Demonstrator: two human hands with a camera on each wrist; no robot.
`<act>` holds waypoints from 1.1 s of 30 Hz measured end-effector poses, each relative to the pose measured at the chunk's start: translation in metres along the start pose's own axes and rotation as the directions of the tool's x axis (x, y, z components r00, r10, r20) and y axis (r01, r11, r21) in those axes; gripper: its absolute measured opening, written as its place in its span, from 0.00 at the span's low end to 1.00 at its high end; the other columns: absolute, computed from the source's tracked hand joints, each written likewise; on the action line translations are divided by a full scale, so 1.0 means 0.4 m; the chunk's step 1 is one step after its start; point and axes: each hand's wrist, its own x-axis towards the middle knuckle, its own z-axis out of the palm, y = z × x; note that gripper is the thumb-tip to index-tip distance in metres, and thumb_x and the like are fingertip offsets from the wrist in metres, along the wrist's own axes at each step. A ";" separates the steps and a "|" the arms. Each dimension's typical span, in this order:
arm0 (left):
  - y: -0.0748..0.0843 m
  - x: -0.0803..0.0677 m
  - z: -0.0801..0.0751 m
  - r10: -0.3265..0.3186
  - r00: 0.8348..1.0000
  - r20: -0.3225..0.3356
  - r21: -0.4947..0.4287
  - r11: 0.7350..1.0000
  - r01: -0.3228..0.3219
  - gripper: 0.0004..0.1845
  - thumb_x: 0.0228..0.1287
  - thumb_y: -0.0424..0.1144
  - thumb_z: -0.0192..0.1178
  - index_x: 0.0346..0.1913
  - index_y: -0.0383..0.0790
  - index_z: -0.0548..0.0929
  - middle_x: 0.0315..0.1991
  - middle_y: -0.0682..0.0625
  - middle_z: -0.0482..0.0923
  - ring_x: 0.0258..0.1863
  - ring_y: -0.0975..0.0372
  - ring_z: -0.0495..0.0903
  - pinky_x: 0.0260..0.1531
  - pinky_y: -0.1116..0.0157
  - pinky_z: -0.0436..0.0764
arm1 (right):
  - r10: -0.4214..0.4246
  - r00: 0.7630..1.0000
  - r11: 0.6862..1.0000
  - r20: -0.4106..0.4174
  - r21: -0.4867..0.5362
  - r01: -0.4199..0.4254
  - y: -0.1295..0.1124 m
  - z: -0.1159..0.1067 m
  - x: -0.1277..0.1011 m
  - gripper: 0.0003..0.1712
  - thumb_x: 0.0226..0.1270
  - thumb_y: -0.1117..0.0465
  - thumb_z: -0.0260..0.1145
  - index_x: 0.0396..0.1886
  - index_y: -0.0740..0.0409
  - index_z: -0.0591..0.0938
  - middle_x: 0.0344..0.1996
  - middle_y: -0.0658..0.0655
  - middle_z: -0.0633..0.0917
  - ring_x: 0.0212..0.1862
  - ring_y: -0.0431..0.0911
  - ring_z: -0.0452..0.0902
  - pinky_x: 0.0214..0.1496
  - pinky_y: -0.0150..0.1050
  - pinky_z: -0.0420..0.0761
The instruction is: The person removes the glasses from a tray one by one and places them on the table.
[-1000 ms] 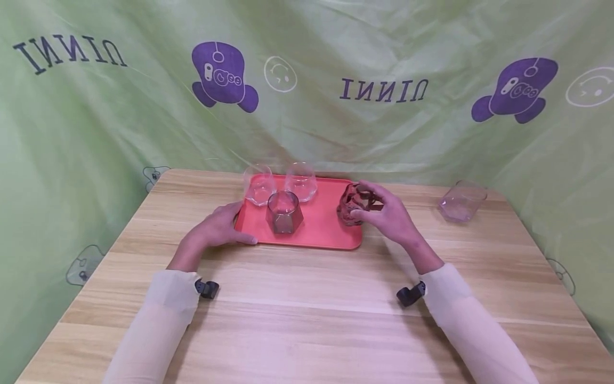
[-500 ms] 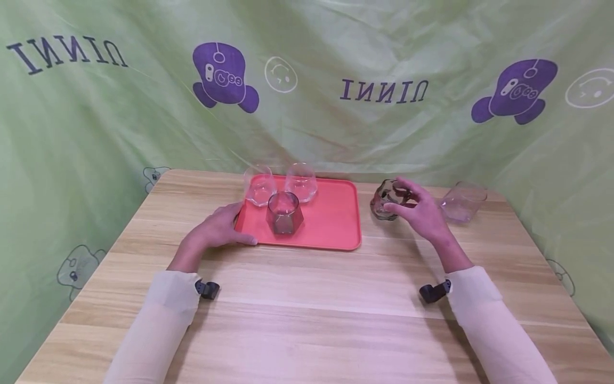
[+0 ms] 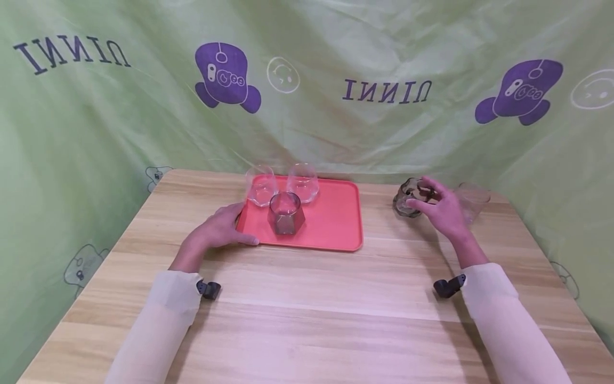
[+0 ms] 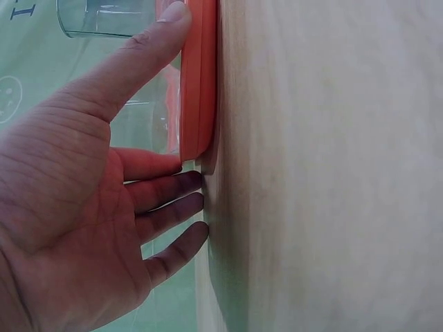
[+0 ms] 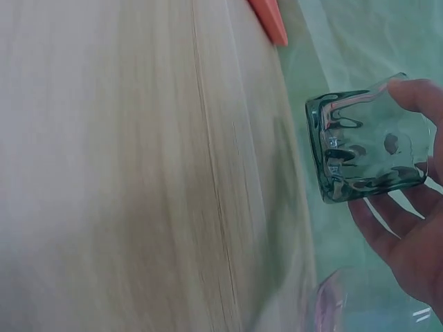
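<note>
My right hand (image 3: 443, 209) grips a dark, wavy-walled glass (image 3: 409, 199) by its rim, just above the table to the right of the red tray (image 3: 331, 229). The right wrist view shows that glass (image 5: 365, 149) held between my fingers, off the wood. My left hand (image 3: 218, 228) rests flat on the table against the tray's near left corner, thumb along its edge (image 4: 197, 83). On the tray stand a smoky faceted glass (image 3: 285, 212) and two clear glasses (image 3: 260, 185) (image 3: 302, 182) behind it.
A clear pinkish glass (image 3: 472, 200) lies on its side near the table's far right, just behind my right hand. A green printed cloth hangs behind the wooden table (image 3: 307, 309). Bare wood lies between me and the tray.
My right hand has carried the dark wavy glass off the tray's right end and rightward over the table, toward the clear glass. The left hand has stayed put.
</note>
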 end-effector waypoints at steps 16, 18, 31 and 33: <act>0.004 0.002 0.000 -0.014 1.000 0.005 0.016 1.000 0.014 0.57 0.49 0.54 0.81 0.78 0.36 0.62 0.69 0.38 0.70 0.66 0.44 0.68 0.65 0.44 0.70 | 0.072 0.997 0.997 -0.015 -0.027 -0.072 0.026 -0.035 0.013 0.50 0.66 0.55 0.76 0.81 0.59 0.60 0.71 0.68 0.70 0.67 0.65 0.70 0.52 0.23 0.77; 0.003 0.003 -0.001 -0.014 1.000 0.003 0.016 1.000 0.014 0.58 0.50 0.55 0.81 0.78 0.36 0.61 0.69 0.38 0.70 0.66 0.44 0.68 0.65 0.43 0.70 | 0.072 0.997 0.997 -0.014 -0.028 -0.072 0.025 -0.036 0.013 0.50 0.66 0.55 0.76 0.81 0.59 0.60 0.71 0.68 0.70 0.66 0.65 0.70 0.52 0.23 0.76; 0.002 0.005 -0.002 -0.005 1.000 0.008 -0.007 1.000 0.005 0.57 0.50 0.56 0.80 0.78 0.37 0.62 0.69 0.39 0.70 0.65 0.45 0.68 0.65 0.43 0.70 | 0.088 0.996 0.996 -0.029 -0.032 -0.089 0.029 -0.038 0.014 0.51 0.64 0.52 0.77 0.80 0.60 0.61 0.71 0.67 0.71 0.66 0.64 0.71 0.54 0.25 0.77; 0.002 0.005 -0.002 -0.006 1.000 0.006 -0.007 1.000 0.006 0.57 0.50 0.55 0.81 0.78 0.37 0.63 0.69 0.39 0.70 0.65 0.45 0.69 0.65 0.44 0.71 | 0.089 0.996 0.996 -0.030 -0.029 -0.090 0.030 -0.039 0.014 0.51 0.64 0.52 0.78 0.80 0.60 0.61 0.71 0.67 0.71 0.67 0.63 0.71 0.53 0.24 0.77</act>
